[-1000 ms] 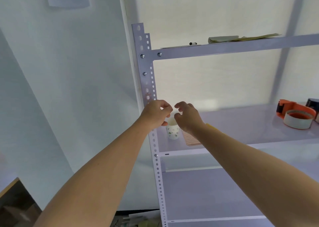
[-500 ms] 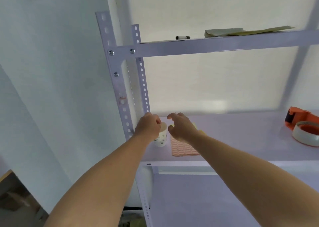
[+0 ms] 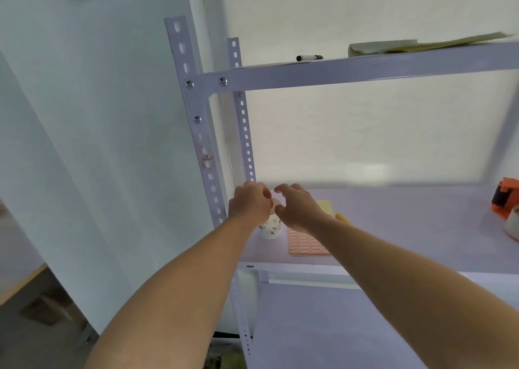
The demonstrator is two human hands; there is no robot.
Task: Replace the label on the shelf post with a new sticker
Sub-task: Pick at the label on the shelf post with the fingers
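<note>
Over the last second both hands have dropped from the front post to the middle shelf, and they now meet over the small white paper cup with a green leaf print (image 3: 270, 229). The left hand (image 3: 250, 203) is curled nearly closed, and the right hand (image 3: 297, 208) is loosely curled with thumb and forefinger close together beside it. Something small and pale seems pinched between the two above the cup's mouth, but it is too small and blurred to say what it is or which hand has it. My reading is that a peeled scrap is being dropped into the cup, so the removal step is nearly over and the fresh sticker is not yet picked.

The perforated pale grey metal shelf post (image 3: 202, 132) stands up and to the left of the hands, well apart from them. On it, above the hands, sits a faint reddish remnant of a label (image 3: 207, 159); it looks torn or mostly stripped, with only thin red edges showing.

The sheet of small red-bordered stickers (image 3: 304, 245) lies flat on the pale lilac shelf board (image 3: 407, 228), just right of the cup and partly under the right wrist.
</note>
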